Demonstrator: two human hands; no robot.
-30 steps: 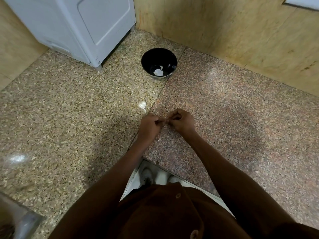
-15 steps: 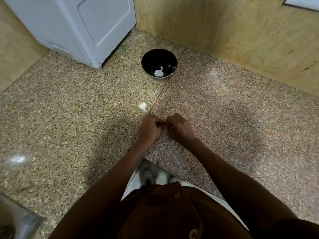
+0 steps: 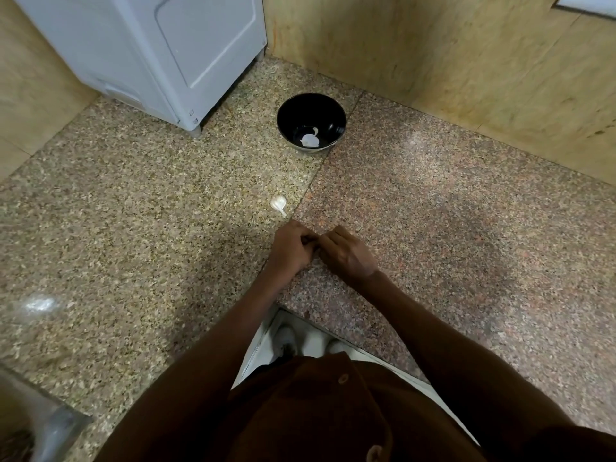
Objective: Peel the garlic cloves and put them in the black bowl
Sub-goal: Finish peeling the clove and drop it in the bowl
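The black bowl (image 3: 311, 126) stands on the granite counter (image 3: 133, 228) near the back corner, with white garlic pieces (image 3: 310, 140) lying in its bottom. One white garlic clove (image 3: 278, 204) with a thin tail lies loose on the counter between the bowl and my hands. My left hand (image 3: 290, 250) and my right hand (image 3: 346, 253) meet knuckle to knuckle just in front of that clove, fingers curled together around something small. My fingers hide what they pinch; it appears to be a garlic clove.
A white appliance (image 3: 160, 51) stands at the back left on small feet. Tan stone walls (image 3: 450, 61) close the corner behind the bowl. The counter's front edge (image 3: 333, 331) runs just below my forearms, with the floor and shoes beneath.
Both hands have drawn a little toward me and closed tighter together; the small pale piece that showed between my fingertips a second ago is now hidden.
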